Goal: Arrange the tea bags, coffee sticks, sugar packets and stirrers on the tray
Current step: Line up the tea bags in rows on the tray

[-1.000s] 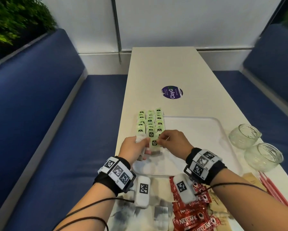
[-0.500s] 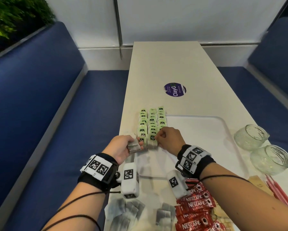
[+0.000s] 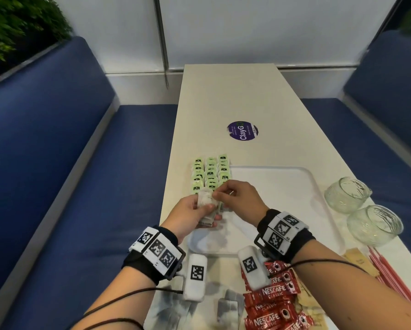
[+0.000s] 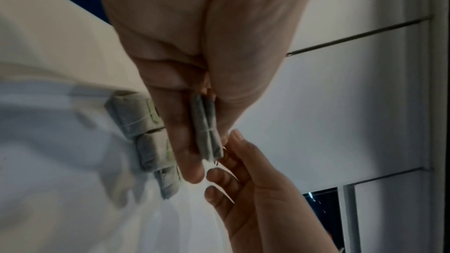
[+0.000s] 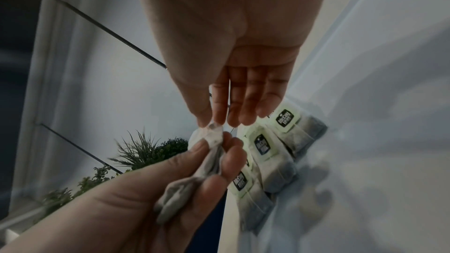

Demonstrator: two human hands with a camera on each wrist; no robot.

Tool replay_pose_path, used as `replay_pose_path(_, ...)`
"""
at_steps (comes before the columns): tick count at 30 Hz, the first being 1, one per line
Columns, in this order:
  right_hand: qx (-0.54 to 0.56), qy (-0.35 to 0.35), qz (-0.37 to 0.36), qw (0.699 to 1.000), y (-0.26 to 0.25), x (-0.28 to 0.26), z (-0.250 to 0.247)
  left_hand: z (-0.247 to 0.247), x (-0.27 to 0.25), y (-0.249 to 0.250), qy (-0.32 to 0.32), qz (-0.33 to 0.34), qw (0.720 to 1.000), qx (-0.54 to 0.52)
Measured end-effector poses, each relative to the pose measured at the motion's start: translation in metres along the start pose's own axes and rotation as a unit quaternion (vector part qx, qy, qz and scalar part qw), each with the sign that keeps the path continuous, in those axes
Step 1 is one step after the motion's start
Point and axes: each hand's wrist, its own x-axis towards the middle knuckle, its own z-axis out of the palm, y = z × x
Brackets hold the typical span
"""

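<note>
Several green-tagged tea bags (image 3: 210,173) lie in three rows at the left end of the white tray (image 3: 295,177). Just above the rows' near end, my left hand (image 3: 203,208) grips a small stack of tea bags (image 4: 207,128) between thumb and fingers. My right hand (image 3: 217,194) meets it from the right, thumb and forefinger pinching the top edge of one tea bag (image 5: 211,129) in that stack. The rows on the tray (image 5: 264,144) lie right beside both hands. Red coffee sticks (image 3: 273,303), brown sugar packets (image 3: 356,258) and red stirrers (image 3: 390,277) lie on the table near me.
Several loose tea bags (image 3: 225,306) lie at the table's near edge. Two glass bowls (image 3: 347,197) (image 3: 374,225) stand right of the tray. A purple sticker (image 3: 243,130) marks the table (image 3: 230,91) farther off. Blue benches flank both sides.
My right hand has drawn back from the near end of the rows to the left hand's stack. The left hand has moved right and up to meet it.
</note>
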Motion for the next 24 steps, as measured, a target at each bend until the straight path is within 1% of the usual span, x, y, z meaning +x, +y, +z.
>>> replay_pose_path(5, -0.007, -0.025, -0.023, 0.999, -0.008, -0.009, -0.010, 0.007, -0.005, 0.005, -0.008, 0.014, 0.999, 0.033)
replay_pose_path(7, -0.001, -0.015, -0.027, 1.000, -0.009, -0.011, -0.016, 0.006, -0.009, 0.008, 0.000, 0.014, 0.998, 0.056)
replay_pose_path(8, 0.022, -0.002, -0.022, 1.000, -0.008, -0.012, -0.019, 0.005, -0.010, 0.008, 0.017, 0.012, 0.997, 0.079)
replay_pose_path(10, 0.069, 0.038, -0.003, 0.997, -0.007, -0.015, -0.023, 0.002, -0.010, 0.008, 0.085, 0.015, 0.988, 0.129)
replay_pose_path(12, 0.067, 0.075, 0.011, 0.995, -0.006, -0.018, -0.026, 0.004, -0.009, 0.008, 0.156, 0.046, 0.972, 0.172)
replay_pose_path(13, 0.052, 0.084, 0.013, 0.995, -0.006, -0.019, -0.025, 0.008, -0.008, 0.009, 0.169, 0.069, 0.964, 0.195)
replay_pose_path(14, 0.038, 0.089, 0.012, 0.995, -0.007, -0.021, -0.024, 0.014, -0.008, 0.010, 0.166, 0.092, 0.957, 0.221)
replay_pose_path(16, 0.019, 0.094, 0.006, 0.995, -0.008, -0.022, -0.020, 0.030, -0.009, 0.012, 0.140, 0.124, 0.946, 0.264)
replay_pose_path(18, 0.006, 0.094, -0.001, 0.996, -0.010, -0.022, -0.016, 0.040, -0.007, 0.012, 0.129, 0.138, 0.940, 0.285)
replay_pose_path(20, 0.001, 0.092, -0.003, 0.996, -0.011, -0.023, -0.016, 0.043, -0.005, 0.012, 0.137, 0.141, 0.934, 0.297)
replay_pose_path(24, 0.091, 0.069, 0.020, 0.993, -0.012, -0.026, -0.020, 0.041, 0.000, 0.013, 0.150, 0.165, 0.915, 0.335)
